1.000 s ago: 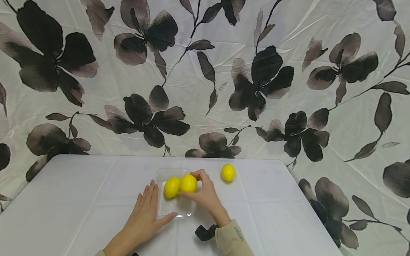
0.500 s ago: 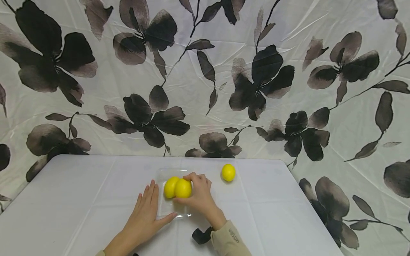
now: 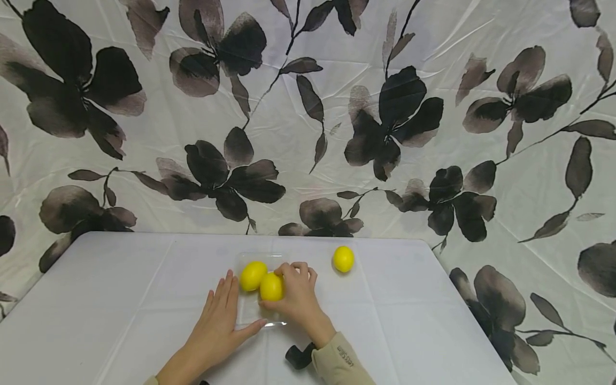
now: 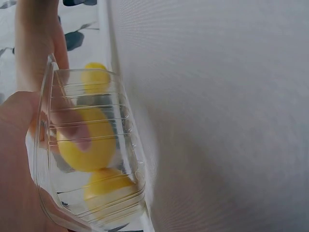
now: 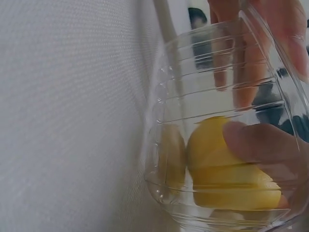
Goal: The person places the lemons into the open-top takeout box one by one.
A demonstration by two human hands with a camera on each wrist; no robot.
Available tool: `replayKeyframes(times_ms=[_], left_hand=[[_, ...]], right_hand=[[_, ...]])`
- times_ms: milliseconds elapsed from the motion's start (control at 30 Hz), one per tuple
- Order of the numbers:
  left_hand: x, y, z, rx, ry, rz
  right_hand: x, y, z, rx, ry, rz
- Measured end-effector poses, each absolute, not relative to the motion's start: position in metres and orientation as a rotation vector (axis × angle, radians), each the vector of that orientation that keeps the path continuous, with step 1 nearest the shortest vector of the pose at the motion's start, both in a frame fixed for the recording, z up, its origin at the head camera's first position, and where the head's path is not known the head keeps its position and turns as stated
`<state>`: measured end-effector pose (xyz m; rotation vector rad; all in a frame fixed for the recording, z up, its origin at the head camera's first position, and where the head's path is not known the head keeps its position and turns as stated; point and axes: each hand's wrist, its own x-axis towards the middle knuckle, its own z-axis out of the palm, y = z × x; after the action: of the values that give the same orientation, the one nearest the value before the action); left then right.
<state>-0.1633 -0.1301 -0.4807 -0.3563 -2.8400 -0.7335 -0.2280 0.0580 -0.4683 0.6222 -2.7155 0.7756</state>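
Observation:
A clear plastic box (image 3: 250, 315) stands on the table with two lemons inside. My right hand (image 3: 299, 299) reaches into it, thumb and fingers gripping the nearer lemon (image 3: 271, 287). In the right wrist view the thumb presses against that lemon (image 5: 207, 150), seen through the box wall. The other lemon (image 3: 253, 276) lies behind and to the left of it, close against it. Along the box's left side my left hand (image 3: 216, 323) rests with straight fingers, its thumb stretched across the front edge. Part of the held lemon is hidden by the right fingers.
A third lemon (image 3: 344, 259) sits outside the box, to its back right on the white table (image 3: 120, 299). A black curved object (image 3: 298, 357) is at the right wrist. Floral cloth (image 3: 317, 117) hangs behind the table's far edge.
My right hand has moved left and a little nearer with its lemon. The other lemon has shifted back and left inside the box. My left hand has stayed in place.

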Motion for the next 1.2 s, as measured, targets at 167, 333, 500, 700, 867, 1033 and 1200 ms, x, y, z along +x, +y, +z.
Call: replayKeyframes(times_ms=[167, 333, 500, 700, 867, 1033, 1200], left_hand=[[-0.1623, -0.1304, -0.4802, -0.358, -2.841, -0.739], [-0.1615, -0.1303, -0.4801, -0.362, -2.835, -0.743], [-0.1612, -0.13, -0.4794, -0.367, -2.833, -0.749], [-0.1613, -0.1298, -0.4779, -0.364, -2.838, -0.741], [-0.161, -0.1299, -0.4777, -0.363, -2.832, -0.743], [-0.1613, -0.1296, -0.4787, -0.362, -2.823, -0.739], [-0.1615, -0.1294, -0.4797, -0.356, -2.821, -0.752]], right_hand=[[-0.2266, 0.0567, -0.4686, 0.63, -2.708, 0.713], [-0.2262, 0.0571, -0.4705, 0.635, -2.707, 0.677], [-0.2257, 0.0582, -0.4713, 0.647, -2.71, 0.636], [-0.2255, 0.0592, -0.4716, 0.678, -2.705, 0.578], [-0.2258, 0.0599, -0.4712, 0.694, -2.688, 0.594], [-0.2263, 0.0616, -0.4708, 0.699, -2.665, 0.602], [-0.2263, 0.0639, -0.4668, 0.704, -2.636, 0.619]])
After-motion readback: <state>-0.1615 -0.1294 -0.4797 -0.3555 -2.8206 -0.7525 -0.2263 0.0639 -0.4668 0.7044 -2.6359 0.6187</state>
